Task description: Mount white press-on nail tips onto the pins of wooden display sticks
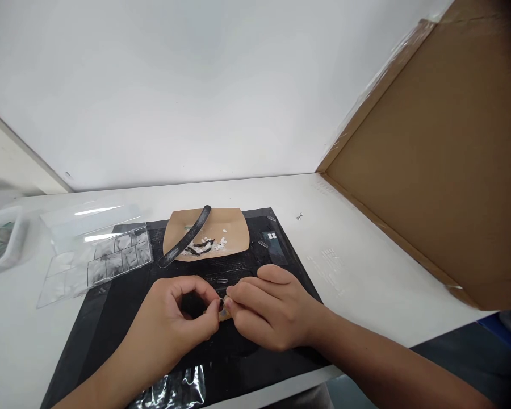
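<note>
Looks mid-job: both hands meet over the black mat (111,318), left hand (174,318) and right hand (268,309) pinching one tiny piece (223,309) between closed fingers. At 12 o'clock the brown tray (234,227) holds white bits; the clear box (97,255) sits at 10 o'clock.

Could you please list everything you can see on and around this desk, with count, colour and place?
Mat: one, black, desk centre.
Tray: one, tan, mat's far edge, holding white bits.
Curved strip: one, dark, lying across the tray.
Compartment box: one, clear, lid open, left of the tray.
Cardboard panel: one, brown, standing on the right.
Small piece: one, too small to identify, pinched between both hands.
Left hand: fingertip grip on the piece.
Right hand: the same.
</note>
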The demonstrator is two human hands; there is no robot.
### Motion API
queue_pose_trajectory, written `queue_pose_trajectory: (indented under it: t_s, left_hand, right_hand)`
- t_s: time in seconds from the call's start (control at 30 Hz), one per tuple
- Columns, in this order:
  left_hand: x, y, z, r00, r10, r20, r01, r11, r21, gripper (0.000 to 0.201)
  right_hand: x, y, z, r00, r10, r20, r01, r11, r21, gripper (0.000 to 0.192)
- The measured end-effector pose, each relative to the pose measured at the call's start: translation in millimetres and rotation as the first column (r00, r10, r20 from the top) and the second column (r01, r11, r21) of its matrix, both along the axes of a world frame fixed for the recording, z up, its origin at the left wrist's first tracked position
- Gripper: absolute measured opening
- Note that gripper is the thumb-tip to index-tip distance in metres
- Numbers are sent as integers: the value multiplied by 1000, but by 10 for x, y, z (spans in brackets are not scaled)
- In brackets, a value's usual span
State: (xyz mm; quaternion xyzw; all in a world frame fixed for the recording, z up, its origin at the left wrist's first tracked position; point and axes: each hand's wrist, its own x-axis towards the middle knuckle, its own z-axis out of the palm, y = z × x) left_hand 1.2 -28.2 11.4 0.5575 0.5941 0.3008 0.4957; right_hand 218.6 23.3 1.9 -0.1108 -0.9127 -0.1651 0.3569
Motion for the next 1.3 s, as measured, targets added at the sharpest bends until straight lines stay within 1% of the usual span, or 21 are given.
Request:
queue_pose_trajectory:
  t_s: [0.07,0.17,0.37,0.57,0.67,0.8,0.97,1.1,1.3]
  left_hand:
    - [-9,0,2,1000,-15,7,15,1000,-15,15]
    - [-20,-2,4,1000,-23,-20,23,1000,11,18]
    - [-35,5,-29,998,-47,-41,48,999,26,18]
    - [-2,4,-29,997,-27,-78,27,1000,-4,20]
    - [11,-13,-26,996,-13,-89,14,1000,3,18]
    - [5,-21,-18,997,-11,-82,14,999,36,14]
    - [-9,-16,6,998,-31,-62,31,1000,-1,17]
    - [-14,-17,2,998,-36,-55,36,999,0,21]
    - [-41,-16,-20,998,-55,-40,54,998,-16,19]
  right_hand:
    - [4,-1,3,1000,-4,-1,4,1000,-2,35]
    - [8,-1,5,1000,4,2,-4,1000,0,35]
    - [8,-2,1,1000,13,12,-13,1000,-10,33]
    - [-2,-5,1,1000,13,9,-13,1000,-16,35]
    - [-8,-9,4,1000,16,9,-15,1000,-23,35]
    - [-5,-12,3,1000,20,9,-20,999,-33,35]
    - [6,-11,6,1000,15,8,-14,999,-51,35]
    - [7,-10,14,1000,13,9,-12,999,-52,34]
    - [12,-13,12,1000,9,11,-8,999,-48,36]
